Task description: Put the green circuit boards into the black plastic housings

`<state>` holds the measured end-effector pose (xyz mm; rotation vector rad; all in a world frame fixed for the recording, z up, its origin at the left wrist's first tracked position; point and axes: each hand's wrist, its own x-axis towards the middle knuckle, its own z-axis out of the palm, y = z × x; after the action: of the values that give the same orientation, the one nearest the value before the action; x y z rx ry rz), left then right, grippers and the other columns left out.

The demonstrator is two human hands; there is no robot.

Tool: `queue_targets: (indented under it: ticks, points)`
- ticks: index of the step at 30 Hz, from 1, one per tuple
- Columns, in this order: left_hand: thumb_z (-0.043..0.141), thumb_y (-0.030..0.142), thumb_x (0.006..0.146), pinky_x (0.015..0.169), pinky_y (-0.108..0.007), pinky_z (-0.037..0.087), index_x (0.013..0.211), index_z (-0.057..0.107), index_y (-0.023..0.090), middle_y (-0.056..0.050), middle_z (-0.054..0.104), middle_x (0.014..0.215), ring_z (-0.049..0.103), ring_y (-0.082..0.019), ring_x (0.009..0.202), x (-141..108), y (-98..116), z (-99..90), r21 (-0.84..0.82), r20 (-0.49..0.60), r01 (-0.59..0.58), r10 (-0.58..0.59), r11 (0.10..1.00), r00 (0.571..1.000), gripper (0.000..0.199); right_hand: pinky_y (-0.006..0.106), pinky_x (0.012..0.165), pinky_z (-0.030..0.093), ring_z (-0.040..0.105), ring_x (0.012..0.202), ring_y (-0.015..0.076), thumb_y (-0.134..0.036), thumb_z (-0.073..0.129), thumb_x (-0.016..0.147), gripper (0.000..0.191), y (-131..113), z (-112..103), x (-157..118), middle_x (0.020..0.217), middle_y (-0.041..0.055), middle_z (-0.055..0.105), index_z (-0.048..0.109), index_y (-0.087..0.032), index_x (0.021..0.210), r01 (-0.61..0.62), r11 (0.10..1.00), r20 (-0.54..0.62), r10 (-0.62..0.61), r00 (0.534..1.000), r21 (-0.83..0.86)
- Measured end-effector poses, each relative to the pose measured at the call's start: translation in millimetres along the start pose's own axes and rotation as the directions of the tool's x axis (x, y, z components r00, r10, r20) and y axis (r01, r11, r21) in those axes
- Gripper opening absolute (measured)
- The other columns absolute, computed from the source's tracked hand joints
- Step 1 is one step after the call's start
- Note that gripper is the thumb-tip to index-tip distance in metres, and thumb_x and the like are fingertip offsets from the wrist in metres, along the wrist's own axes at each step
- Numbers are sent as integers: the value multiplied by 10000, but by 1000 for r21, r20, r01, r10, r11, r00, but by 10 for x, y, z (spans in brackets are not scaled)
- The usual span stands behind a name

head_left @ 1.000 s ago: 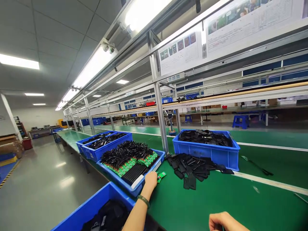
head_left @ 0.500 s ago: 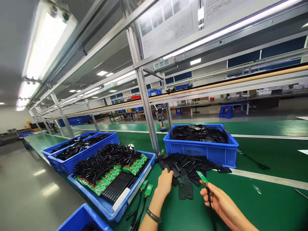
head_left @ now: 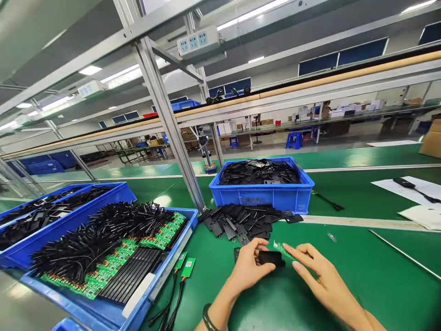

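Observation:
My left hand (head_left: 250,266) grips a flat black plastic piece (head_left: 270,259) between thumb and fingers, above the green table. Just right of it, my right hand (head_left: 315,269) pinches a small green circuit board (head_left: 283,249), tilted beside the black piece. The cable of this board is hidden. Behind my hands lies a loose pile of black plastic pieces (head_left: 237,220). Two green boards (head_left: 188,267) with black cables lie left of my left hand.
A blue bin (head_left: 262,195) of black pieces stands behind the pile. At left, a blue tray (head_left: 172,257) holds many cabled boards, with more bins beyond. A metal post (head_left: 168,115) rises centrally. A thin rod (head_left: 403,253) and white papers (head_left: 422,191) lie at right.
My left hand has left the pile with a black piece in its grip. My right hand has brought the green board close to it. The view has turned to the right.

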<state>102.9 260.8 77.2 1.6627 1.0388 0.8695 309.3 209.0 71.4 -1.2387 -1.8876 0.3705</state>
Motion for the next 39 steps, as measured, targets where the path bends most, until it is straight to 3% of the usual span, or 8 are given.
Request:
queue_targets:
  ticks: [2, 5, 10, 14, 26, 33, 36, 39]
  points:
    - [776, 126, 520, 667, -230, 426, 1003, 592, 153, -43, 623, 924, 559, -132, 770, -21, -111, 161, -308, 17, 86, -85, 948, 996, 517, 241, 696, 504, 581, 818, 146, -301, 438, 929, 320, -10, 31, -62, 890, 31, 577, 589, -303, 1210, 66, 997, 12, -65, 998, -45]
    - [843, 138, 461, 747, -243, 450, 913, 631, 126, -39, 650, 842, 583, -128, 775, -78, -213, 294, -639, 51, 149, -151, 755, 987, 499, 237, 712, 511, 589, 827, 141, -255, 449, 931, 304, 8, 78, -145, 905, 22, 601, 578, -301, 1202, 118, 990, 7, -118, 993, -74]
    - [856, 133, 491, 764, -222, 463, 937, 660, 136, -62, 674, 920, 610, -123, 818, -165, -184, 348, -794, 81, 183, -197, 579, 977, 487, 241, 749, 518, 601, 874, 149, -260, 517, 910, 284, 18, 99, -234, 955, 20, 634, 541, -268, 1194, 98, 992, -12, -99, 995, -85]
    - [820, 147, 582, 831, -310, 487, 1001, 636, 165, -75, 668, 984, 630, -159, 862, -190, -121, 351, -835, 148, 235, -207, 498, 967, 458, 242, 735, 515, 597, 880, 150, -236, 503, 917, 275, -3, 77, -259, 978, 31, 617, 530, -256, 1189, 82, 992, -5, -83, 997, -100]
    - [752, 174, 684, 816, -343, 510, 1118, 558, 156, -126, 613, 1144, 629, -209, 938, -256, -83, 489, -822, 212, 294, -216, 488, 953, 476, 232, 668, 503, 596, 780, 142, -188, 472, 920, 293, -24, 217, -313, 938, 44, 559, 524, -247, 1202, 76, 994, -8, -77, 997, -77]
    - [664, 303, 778, 779, -326, 490, 1016, 513, 139, -133, 675, 1008, 649, -212, 903, -244, -155, 606, -822, 101, 233, -269, 519, 958, 326, 230, 659, 510, 597, 776, 152, -264, 461, 929, 265, -64, 258, -302, 928, 59, 556, 562, -245, 1173, 99, 992, -4, -99, 995, -84]
    - [654, 313, 781, 741, -318, 493, 997, 486, 149, -119, 692, 960, 662, -207, 854, -240, -172, 612, -798, 62, 206, -263, 567, 963, 319, 226, 625, 509, 589, 709, 145, -358, 495, 909, 220, -65, 243, -299, 882, 45, 567, 569, -235, 1076, 30, 998, 5, -30, 1000, -47]
    - [633, 331, 796, 743, -328, 498, 986, 474, 149, -117, 698, 938, 667, -211, 844, -246, -164, 588, -761, 26, 169, -232, 626, 972, 307, 217, 518, 466, 542, 585, 134, -439, 572, 846, 217, -42, 212, -289, 746, 3, 572, 533, -229, 881, -135, 991, 67, 135, 989, -16]
